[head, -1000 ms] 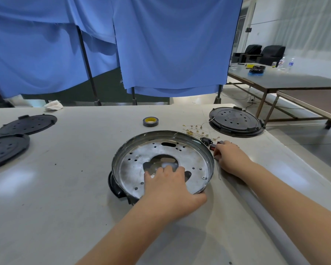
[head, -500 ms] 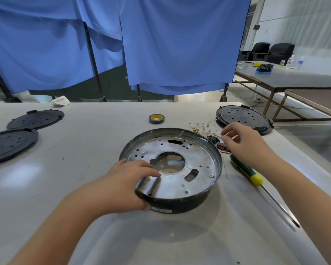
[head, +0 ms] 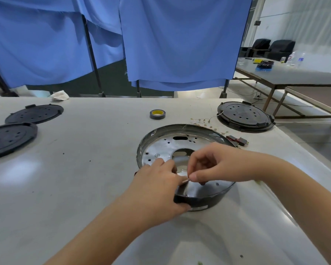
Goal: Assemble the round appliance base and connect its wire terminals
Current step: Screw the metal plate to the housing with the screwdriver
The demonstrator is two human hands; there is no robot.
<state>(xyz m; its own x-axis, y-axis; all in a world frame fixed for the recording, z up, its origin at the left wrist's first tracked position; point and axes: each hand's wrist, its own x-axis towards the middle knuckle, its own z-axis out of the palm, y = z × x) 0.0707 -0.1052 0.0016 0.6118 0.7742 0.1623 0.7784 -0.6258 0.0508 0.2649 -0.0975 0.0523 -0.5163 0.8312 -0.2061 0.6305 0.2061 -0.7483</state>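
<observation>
Just below the middle of the frame, the right hand (head: 216,165) has come across from the small parts at the right and now sits over the round base (head: 183,142), thumb and forefinger pinched on something thin and pale, too small to name; it may be a wire end. The left hand (head: 159,190) has shifted along the near rim, its thumb pressed to the dark outer wall and its fingers curled over the edge, meeting the right hand's pinch. Half a second ago the right hand was still beside the base; both hands working at one spot suggests the wiring step is starting. The base sits flat on the desk (head: 75,169), a shallow pan with a dull silver floor, many small punched holes, a large central cut-out and a glossy black wall. Right of it lie two small dark red connector blocks (head: 237,140) and a thin string of wire terminals (head: 204,121). Farther out are a roll of tape (head: 157,114) with a yellow core, a black perforated disc (head: 244,116) at the upper right and two more discs (head: 19,125) at the left, all matte plastic. Blue cloth hangs behind.
</observation>
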